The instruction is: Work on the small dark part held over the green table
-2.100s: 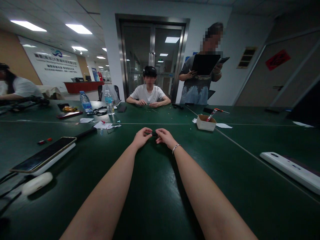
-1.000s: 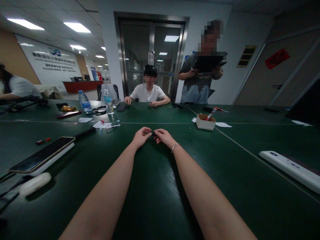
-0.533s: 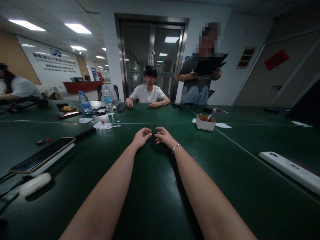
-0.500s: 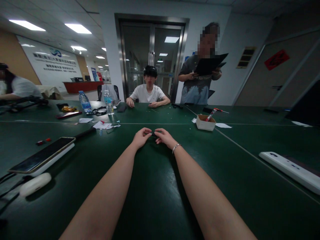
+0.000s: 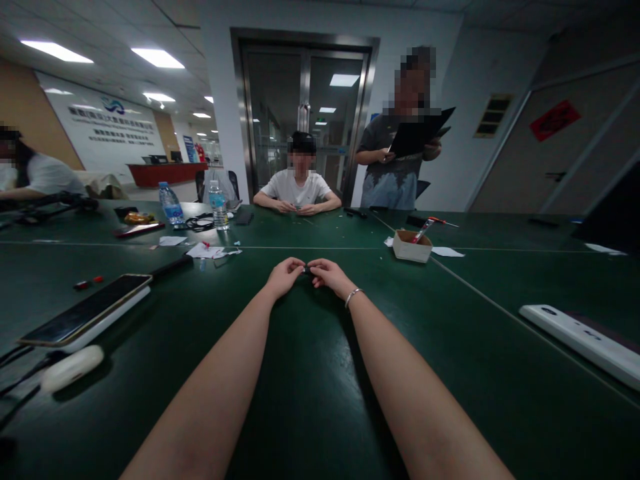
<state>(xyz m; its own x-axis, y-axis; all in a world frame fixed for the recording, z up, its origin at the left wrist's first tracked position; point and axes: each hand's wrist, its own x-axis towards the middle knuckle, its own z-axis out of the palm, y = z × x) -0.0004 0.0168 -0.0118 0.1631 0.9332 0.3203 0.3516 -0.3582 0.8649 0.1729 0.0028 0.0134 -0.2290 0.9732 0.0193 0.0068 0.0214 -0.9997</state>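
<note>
Left of the open box (image 5: 413, 251) and slightly nearer the camera, the left hand (image 5: 284, 275) and right hand (image 5: 330, 275) pinch a small dark part (image 5: 308, 270) between their fingertips. Caution: uneven finger pressure could make the part slip onto the table (image 5: 310, 400).

Green table (image 5: 310, 373) with two bottles (image 5: 219, 208), small box (image 5: 411, 252), papers (image 5: 448, 252) and, apparently, black cable (image 5: 200, 222).

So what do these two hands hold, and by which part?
A small dark object: the left hand at its left side, the right hand at its right; exact parts too small to tell.
</note>
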